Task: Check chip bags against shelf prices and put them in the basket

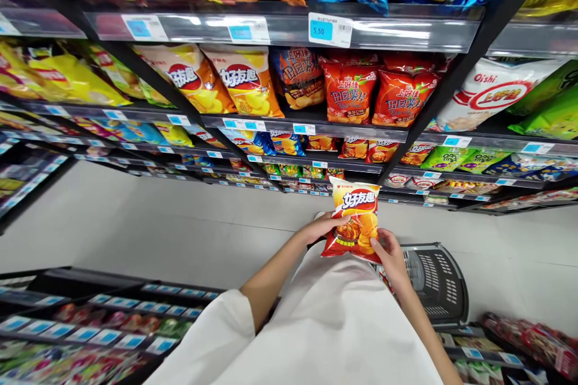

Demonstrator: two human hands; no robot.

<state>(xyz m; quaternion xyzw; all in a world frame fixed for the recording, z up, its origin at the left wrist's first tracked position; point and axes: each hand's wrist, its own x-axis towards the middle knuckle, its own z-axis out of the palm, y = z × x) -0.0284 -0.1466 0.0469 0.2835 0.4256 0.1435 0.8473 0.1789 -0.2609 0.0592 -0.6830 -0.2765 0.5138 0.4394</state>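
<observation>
A red and yellow bag of chips [356, 201] is held upright in front of my white shirt, its printed front facing me. My left hand [323, 228] grips its left side, the thumb lying across the front. On the lower right edge my right hand [392, 254] is closed, with the thumb pressed on the front. The fingers of both hands behind the bag are hidden. Beside my right forearm, a dark grey shopping basket [436, 283] stands low down, partly covered by my arm and shirt.
Ahead, a tall shelf [289, 126] carries rows of snack bags, among them orange chip bags [248, 81] and red bags [350, 93]. A price tag [329, 30] hangs on the upper rail. Behind me are lower shelves [112, 313] of packets. Grey tiled floor [180, 210] runs between.
</observation>
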